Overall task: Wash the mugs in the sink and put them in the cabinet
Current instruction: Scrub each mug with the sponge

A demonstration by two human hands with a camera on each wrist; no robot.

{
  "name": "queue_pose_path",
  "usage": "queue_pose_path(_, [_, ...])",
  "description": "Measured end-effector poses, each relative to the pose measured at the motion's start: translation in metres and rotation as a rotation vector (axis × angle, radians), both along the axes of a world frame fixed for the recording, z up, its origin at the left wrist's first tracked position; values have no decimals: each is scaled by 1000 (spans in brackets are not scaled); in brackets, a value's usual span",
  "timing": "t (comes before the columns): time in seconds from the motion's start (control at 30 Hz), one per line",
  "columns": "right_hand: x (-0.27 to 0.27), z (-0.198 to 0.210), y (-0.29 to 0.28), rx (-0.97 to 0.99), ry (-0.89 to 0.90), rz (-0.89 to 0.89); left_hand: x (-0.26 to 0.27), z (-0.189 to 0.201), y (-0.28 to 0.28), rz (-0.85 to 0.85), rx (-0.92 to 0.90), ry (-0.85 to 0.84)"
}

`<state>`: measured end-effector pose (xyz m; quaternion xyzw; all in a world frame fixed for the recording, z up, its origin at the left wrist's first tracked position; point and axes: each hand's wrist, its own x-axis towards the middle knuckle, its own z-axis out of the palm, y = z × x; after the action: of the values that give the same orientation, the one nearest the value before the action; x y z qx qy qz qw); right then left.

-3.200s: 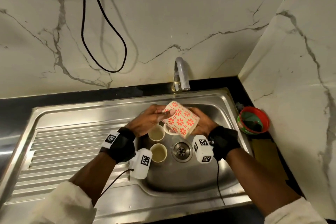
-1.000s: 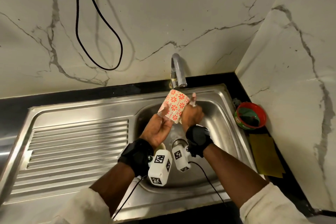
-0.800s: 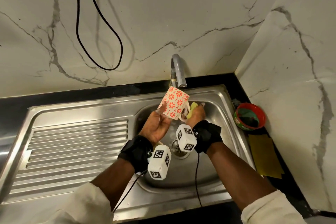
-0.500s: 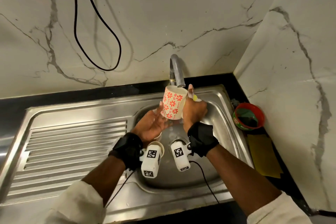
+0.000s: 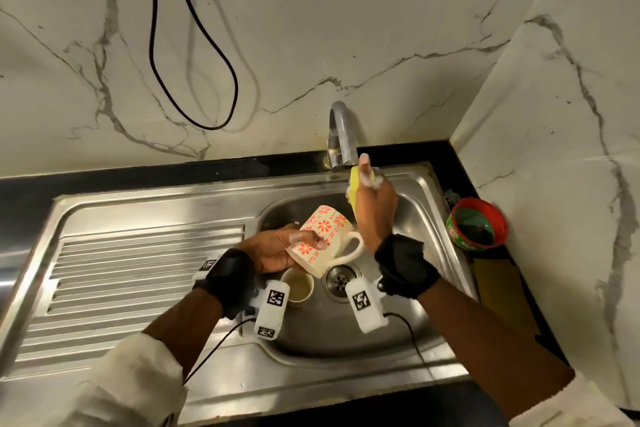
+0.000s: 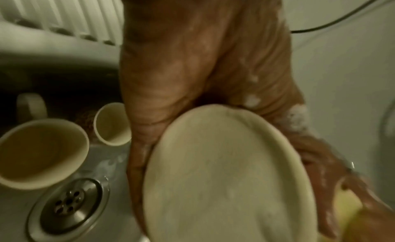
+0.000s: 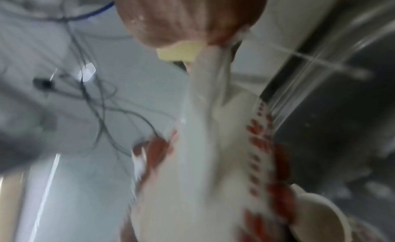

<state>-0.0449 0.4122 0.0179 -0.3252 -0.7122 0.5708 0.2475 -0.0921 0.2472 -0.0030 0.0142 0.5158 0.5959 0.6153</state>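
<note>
My left hand (image 5: 295, 243) grips a cream mug with red flowers (image 5: 323, 230) over the sink basin (image 5: 412, 225), tilted with its handle toward the drain (image 5: 337, 279). The left wrist view shows the mug's plain base (image 6: 228, 178) against my soapy palm. My right hand (image 5: 373, 196) holds a yellow sponge (image 5: 354, 185), raised just under the faucet spout (image 5: 343, 135) and apart from the mug. The right wrist view is blurred, with the sponge (image 7: 180, 51) in the palm and the flowered mug (image 7: 213, 161) below. Two more mugs (image 6: 40, 154) (image 6: 113, 124) stand upright in the basin.
A ribbed steel draining board (image 5: 138, 274) lies left of the basin. A red-rimmed green bowl (image 5: 478, 229) and a flat cloth (image 5: 498, 288) sit on the dark counter at the right. Marble walls close the back and right; a black cable (image 5: 194, 90) hangs on the back wall.
My left hand has lowered the flowered mug from under the spout and tipped it on its side. My right hand has left the mug and risen to the spout with the sponge.
</note>
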Motion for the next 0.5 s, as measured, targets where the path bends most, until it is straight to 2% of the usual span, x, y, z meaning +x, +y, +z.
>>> queue_pose_path(0.07, [-6,3,8,-120,-238,167,0,0,5,-31,-5,127])
queue_pose_path(0.1, [-3,7,6,-218,-298,290,-1,0,6,-43,-10,195])
queue_pose_path(0.13, [2,9,4,-285,-323,394,-2,0,7,-55,-16,268])
queue_pose_path(0.2, [12,12,2,-308,-325,478,-2,0,7,-93,-46,399])
queue_pose_path(0.27, [19,12,2,-222,-313,483,-1,-1,7,-129,-73,487])
queue_pose_path(0.4, [28,11,8,173,-293,406,5,-2,9,-113,-98,655])
queue_pose_path(0.43, [29,10,8,198,-290,409,6,-4,8,-110,-100,711])
queue_pose_path(0.5, [29,11,10,113,-282,405,6,-9,8,-101,-122,822])
